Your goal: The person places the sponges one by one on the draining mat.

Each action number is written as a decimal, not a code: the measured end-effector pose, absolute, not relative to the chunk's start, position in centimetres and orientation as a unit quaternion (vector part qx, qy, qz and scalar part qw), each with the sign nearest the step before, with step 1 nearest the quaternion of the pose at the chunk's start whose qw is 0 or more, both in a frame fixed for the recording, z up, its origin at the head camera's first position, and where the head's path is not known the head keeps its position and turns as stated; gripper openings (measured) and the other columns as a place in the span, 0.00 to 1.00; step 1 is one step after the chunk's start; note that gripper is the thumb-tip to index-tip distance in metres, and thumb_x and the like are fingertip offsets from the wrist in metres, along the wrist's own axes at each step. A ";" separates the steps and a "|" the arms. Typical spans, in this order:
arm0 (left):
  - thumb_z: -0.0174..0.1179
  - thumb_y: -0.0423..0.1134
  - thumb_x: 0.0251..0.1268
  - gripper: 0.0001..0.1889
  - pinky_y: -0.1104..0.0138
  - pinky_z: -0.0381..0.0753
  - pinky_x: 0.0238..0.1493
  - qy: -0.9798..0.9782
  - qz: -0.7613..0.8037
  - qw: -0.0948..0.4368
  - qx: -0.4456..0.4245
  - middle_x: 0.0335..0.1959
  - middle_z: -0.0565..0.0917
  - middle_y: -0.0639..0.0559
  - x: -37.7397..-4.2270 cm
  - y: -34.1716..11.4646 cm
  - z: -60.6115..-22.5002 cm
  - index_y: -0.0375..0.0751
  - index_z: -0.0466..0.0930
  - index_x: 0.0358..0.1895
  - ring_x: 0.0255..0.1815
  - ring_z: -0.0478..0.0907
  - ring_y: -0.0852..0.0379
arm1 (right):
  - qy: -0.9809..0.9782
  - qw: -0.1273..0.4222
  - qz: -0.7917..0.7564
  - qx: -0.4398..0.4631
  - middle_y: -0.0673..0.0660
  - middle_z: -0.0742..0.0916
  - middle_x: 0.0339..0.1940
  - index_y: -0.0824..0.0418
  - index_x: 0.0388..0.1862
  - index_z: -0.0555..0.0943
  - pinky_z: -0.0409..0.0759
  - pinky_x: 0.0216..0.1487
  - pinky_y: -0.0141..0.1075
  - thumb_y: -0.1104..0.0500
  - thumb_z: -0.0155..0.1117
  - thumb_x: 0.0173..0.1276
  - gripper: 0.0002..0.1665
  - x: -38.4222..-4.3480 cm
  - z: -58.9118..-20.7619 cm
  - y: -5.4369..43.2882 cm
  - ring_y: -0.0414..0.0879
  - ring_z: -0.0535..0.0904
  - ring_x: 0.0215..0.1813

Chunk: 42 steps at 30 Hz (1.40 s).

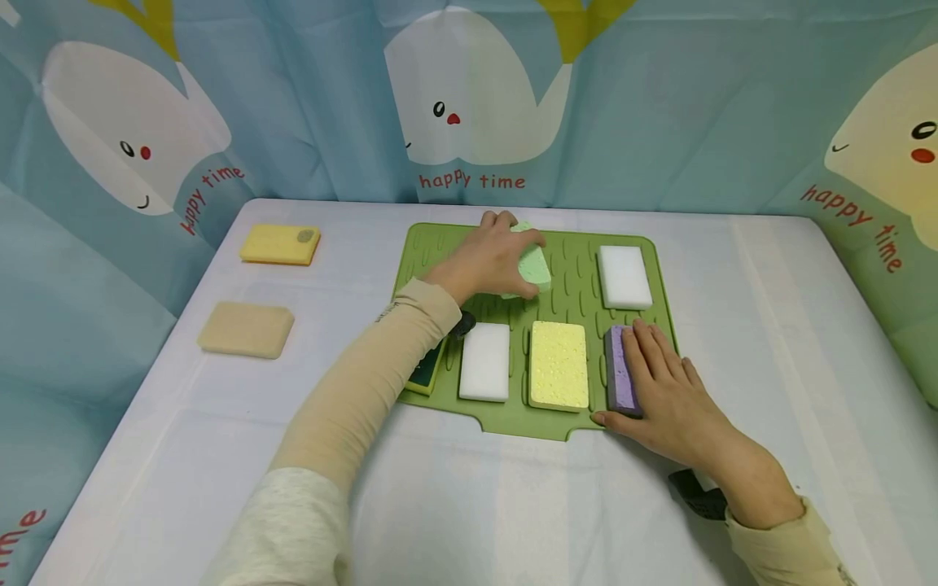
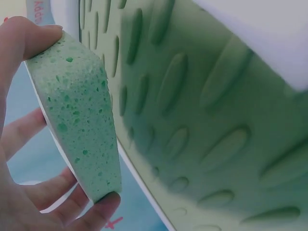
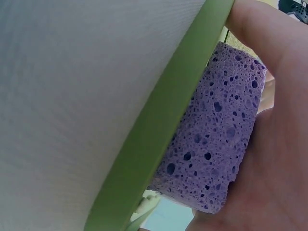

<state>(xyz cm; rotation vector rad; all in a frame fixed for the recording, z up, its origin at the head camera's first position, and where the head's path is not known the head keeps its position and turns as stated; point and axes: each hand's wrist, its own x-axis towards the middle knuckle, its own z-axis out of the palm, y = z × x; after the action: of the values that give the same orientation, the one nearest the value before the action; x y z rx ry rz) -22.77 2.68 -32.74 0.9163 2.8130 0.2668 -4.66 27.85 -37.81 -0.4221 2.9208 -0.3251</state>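
Observation:
My left hand (image 1: 491, 259) holds a light green sponge (image 1: 535, 266) by its ends, over the back half of a green ridged mat (image 1: 572, 285). In the left wrist view, thumb and fingertips grip this porous sponge (image 2: 77, 115). Whether it touches the mat I cannot tell. A purple sponge (image 1: 621, 374) with a dark side sits at the mat's right front. My right hand (image 1: 667, 399) lies over it, fingers extended. The right wrist view shows the purple sponge (image 3: 211, 130) against the palm, with a gap beside the thumb (image 3: 255, 29).
On the mat are a yellow sponge (image 1: 558, 366), a white sponge (image 1: 484, 362), another white sponge (image 1: 624, 277) and a dark green and yellow sponge (image 1: 425, 370), partly hidden by my left arm. A yellow sponge (image 1: 280, 244) and a beige sponge (image 1: 246, 330) lie left of the mat.

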 end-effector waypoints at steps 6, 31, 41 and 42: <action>0.64 0.62 0.56 0.35 0.58 0.75 0.51 0.941 0.085 0.083 0.316 0.67 0.65 0.43 -22.8 3.5 -33.1 0.63 0.69 0.69 0.62 0.61 0.46 | 0.980 0.085 -0.108 -0.143 0.68 0.43 0.82 0.65 0.81 0.35 0.51 0.66 0.75 0.30 0.66 0.60 0.72 -4.7 -37.8 27.9 0.65 0.36 0.82; 0.65 0.63 0.57 0.37 0.61 0.73 0.57 0.933 0.046 0.096 0.344 0.67 0.69 0.47 -22.6 7.9 -33.9 0.63 0.67 0.71 0.61 0.63 0.50 | 0.980 0.096 -0.106 -0.141 0.67 0.41 0.82 0.65 0.81 0.34 0.50 0.66 0.75 0.29 0.65 0.61 0.72 -4.7 -37.8 28.0 0.64 0.34 0.82; 0.68 0.61 0.56 0.48 0.58 0.70 0.68 0.930 0.044 0.109 0.349 0.76 0.62 0.44 -22.5 8.7 -33.5 0.56 0.53 0.78 0.73 0.59 0.46 | 0.979 0.100 -0.110 -0.139 0.67 0.41 0.82 0.65 0.81 0.34 0.50 0.66 0.75 0.30 0.65 0.61 0.72 -4.7 -37.7 27.9 0.64 0.34 0.82; 0.68 0.61 0.57 0.48 0.58 0.69 0.69 0.929 0.044 0.113 0.350 0.76 0.61 0.44 -22.5 8.8 -33.5 0.56 0.53 0.79 0.74 0.58 0.46 | 0.979 0.100 -0.110 -0.139 0.67 0.42 0.82 0.65 0.81 0.34 0.50 0.66 0.75 0.30 0.65 0.61 0.72 -4.7 -37.7 27.9 0.64 0.34 0.82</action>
<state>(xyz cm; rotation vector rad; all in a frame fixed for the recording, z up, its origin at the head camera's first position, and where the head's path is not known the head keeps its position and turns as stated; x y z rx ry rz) -22.49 8.80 -33.45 1.0257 2.7257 0.1286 -4.72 27.90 -37.68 -0.4108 2.8932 -0.3261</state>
